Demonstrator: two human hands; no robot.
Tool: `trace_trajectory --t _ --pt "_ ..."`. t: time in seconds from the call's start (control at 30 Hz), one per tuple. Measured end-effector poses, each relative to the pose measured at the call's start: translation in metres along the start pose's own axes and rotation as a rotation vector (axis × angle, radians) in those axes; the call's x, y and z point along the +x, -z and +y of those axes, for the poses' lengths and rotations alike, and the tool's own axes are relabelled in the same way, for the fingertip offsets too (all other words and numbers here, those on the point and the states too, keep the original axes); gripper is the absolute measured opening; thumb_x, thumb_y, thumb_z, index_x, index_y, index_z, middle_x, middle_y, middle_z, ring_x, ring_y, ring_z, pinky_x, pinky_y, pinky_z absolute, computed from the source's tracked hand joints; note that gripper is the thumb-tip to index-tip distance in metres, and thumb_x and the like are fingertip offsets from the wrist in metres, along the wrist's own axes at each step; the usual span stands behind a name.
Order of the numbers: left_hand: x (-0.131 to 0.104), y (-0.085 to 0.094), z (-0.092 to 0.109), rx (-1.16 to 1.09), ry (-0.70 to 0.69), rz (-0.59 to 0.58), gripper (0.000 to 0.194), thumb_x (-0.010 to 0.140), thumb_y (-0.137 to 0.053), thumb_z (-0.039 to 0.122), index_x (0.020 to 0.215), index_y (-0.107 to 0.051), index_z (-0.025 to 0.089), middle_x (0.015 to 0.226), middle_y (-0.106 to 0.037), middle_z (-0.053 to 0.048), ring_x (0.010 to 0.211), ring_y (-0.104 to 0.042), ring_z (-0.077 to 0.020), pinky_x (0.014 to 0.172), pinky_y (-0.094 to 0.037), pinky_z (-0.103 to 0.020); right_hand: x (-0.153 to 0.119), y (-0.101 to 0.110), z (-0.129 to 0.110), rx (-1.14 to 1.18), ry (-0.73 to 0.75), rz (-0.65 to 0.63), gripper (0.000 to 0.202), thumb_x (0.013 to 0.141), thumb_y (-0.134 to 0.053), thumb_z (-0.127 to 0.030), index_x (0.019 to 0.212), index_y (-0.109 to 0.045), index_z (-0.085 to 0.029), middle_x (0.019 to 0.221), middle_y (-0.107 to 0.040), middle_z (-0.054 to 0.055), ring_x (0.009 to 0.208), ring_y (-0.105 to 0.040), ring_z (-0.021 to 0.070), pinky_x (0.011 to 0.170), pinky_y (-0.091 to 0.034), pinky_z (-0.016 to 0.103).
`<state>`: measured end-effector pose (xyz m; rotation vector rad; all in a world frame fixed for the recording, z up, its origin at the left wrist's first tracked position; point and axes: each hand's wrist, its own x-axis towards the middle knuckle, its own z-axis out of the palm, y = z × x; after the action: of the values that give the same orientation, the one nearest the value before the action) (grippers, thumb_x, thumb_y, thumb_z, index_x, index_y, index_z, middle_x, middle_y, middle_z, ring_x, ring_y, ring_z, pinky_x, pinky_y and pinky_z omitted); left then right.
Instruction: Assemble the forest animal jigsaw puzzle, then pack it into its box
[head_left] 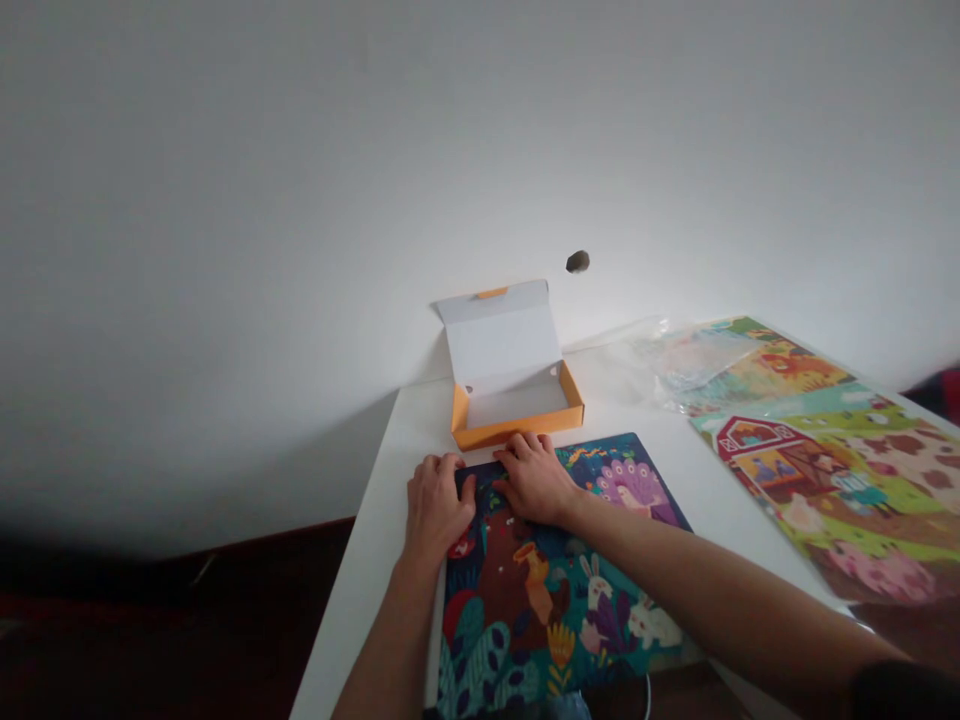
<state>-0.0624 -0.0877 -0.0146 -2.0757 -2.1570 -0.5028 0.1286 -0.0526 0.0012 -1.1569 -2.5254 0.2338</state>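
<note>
A dark picture board (pixel 517 590) printed with a bear, rabbits and a peacock lies flat on the white table (pixel 375 540). At its far left corner, my left hand (pixel 441 508) is closed round the edge, with the thumb on top and the fingers curled beside it. My right hand (pixel 536 480) rests on the far part of the board, palm down. Its fingers bend toward the far edge and the thumb stands apart. Just beyond the hands is an orange-edged box (pixel 517 425) with its white lid raised; no contents show inside.
To the right lie a farm picture sheet (pixel 862 490) and another animal picture (pixel 802 365). Clear plastic wrapping (pixel 675 365) partly covers the latter. A pale wall (pixel 300 200) with a small dark hole (pixel 577 262) rises behind the table. Dark floor (pixel 225 620) shows at left.
</note>
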Motion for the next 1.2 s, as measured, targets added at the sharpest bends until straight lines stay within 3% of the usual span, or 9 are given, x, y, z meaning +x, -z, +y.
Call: trace_trajectory --t 0.17,0.27,0.4,0.57,0.77,0.87,0.97,1.03,1.2 --pt "0.002 0.0 0.002 -0.022 -0.005 0.009 0.01 0.086 -0.053 0.025 0.093 -0.055 0.019 0.097 -0.058 -0.01 0.097 -0.057 -0.0292 0.084 -0.044 -0.041 0.004 -0.002 0.001 0.037 -0.009 0.017 0.036 0.089 -0.059 -0.044 0.113 -0.061 -0.016 0.11 -0.055 0.014 0.11 -0.045 0.0298 0.096 -0.034 0.045" --pt "0.002 -0.003 -0.006 -0.276 0.011 0.029 0.013 0.085 -0.052 0.027 0.096 -0.053 0.019 0.093 -0.062 -0.007 0.093 -0.06 -0.0266 0.083 -0.046 -0.04 0.005 -0.006 0.004 0.087 0.008 0.025 0.037 0.088 -0.062 -0.041 0.115 -0.06 -0.016 0.112 -0.057 0.014 0.111 -0.046 0.0288 0.098 -0.033 0.044" --pt "0.001 -0.001 -0.01 -0.727 0.032 0.062 0.028 0.085 -0.058 0.033 0.11 -0.057 0.019 0.105 -0.066 -0.007 0.096 -0.063 -0.0217 0.086 -0.049 -0.033 0.007 -0.01 0.01 0.178 0.001 0.04 0.05 0.085 -0.068 -0.04 0.129 -0.055 -0.018 0.118 -0.056 0.012 0.115 -0.046 0.0274 0.099 -0.033 0.043" --pt "0.002 0.005 -0.001 -0.997 0.1 -0.003 0.025 0.083 -0.063 0.039 0.094 -0.065 0.017 0.092 -0.069 -0.006 0.085 -0.065 -0.0204 0.077 -0.051 -0.029 0.009 -0.008 0.013 0.298 -0.004 0.047 0.033 0.089 -0.064 -0.03 0.122 -0.062 -0.023 0.112 -0.058 0.008 0.109 -0.053 0.0225 0.095 -0.037 0.038" --pt "0.005 0.008 0.002 -0.942 -0.003 -0.035 0.016 0.082 -0.064 0.033 0.09 -0.061 0.018 0.101 -0.067 -0.006 0.096 -0.063 -0.0205 0.089 -0.048 -0.031 0.009 -0.006 0.014 0.42 0.051 0.049 0.03 0.09 -0.061 -0.025 0.12 -0.061 -0.021 0.113 -0.067 0.008 0.108 -0.059 0.0224 0.092 -0.04 0.037" --pt "0.005 0.01 0.003 -0.88 0.014 -0.05 0.016 0.079 -0.066 0.03 0.089 -0.059 0.019 0.088 -0.064 -0.001 0.084 -0.062 -0.0176 0.08 -0.048 -0.028 0.008 -0.007 0.015 0.478 0.079 0.069 0.031 0.087 -0.057 -0.015 0.118 -0.062 -0.02 0.111 -0.069 0.008 0.106 -0.061 0.0218 0.092 -0.042 0.035" --pt "0.004 0.01 0.004 -0.851 0.033 -0.016 0.015 0.079 -0.067 0.029 0.086 -0.058 0.019 0.081 -0.061 0.001 0.076 -0.059 -0.0156 0.074 -0.047 -0.026 0.007 -0.006 0.016 0.511 0.099 0.1 0.051 0.075 -0.054 -0.003 0.124 -0.058 -0.018 0.112 -0.067 0.009 0.104 -0.061 0.0219 0.092 -0.044 0.035" --pt "0.002 0.009 0.004 -0.864 0.036 0.001 0.016 0.079 -0.067 0.03 0.086 -0.058 0.019 0.08 -0.06 0.001 0.075 -0.058 -0.0152 0.072 -0.046 -0.025 0.005 -0.003 0.017 0.531 0.085 0.114 0.059 0.07 -0.055 -0.003 0.127 -0.056 -0.016 0.109 -0.068 0.009 0.099 -0.063 0.0219 0.089 -0.047 0.033" --pt "-0.001 0.007 0.005 -0.935 0.064 0.06 0.019 0.078 -0.069 0.033 0.086 -0.058 0.02 0.079 -0.059 0.001 0.072 -0.057 -0.0149 0.067 -0.045 -0.024 0.004 0.004 0.02 0.601 0.022 0.165 0.05 0.072 -0.058 -0.006 0.12 -0.061 -0.018 0.099 -0.069 0.006 0.088 -0.064 0.0191 0.082 -0.049 0.03"
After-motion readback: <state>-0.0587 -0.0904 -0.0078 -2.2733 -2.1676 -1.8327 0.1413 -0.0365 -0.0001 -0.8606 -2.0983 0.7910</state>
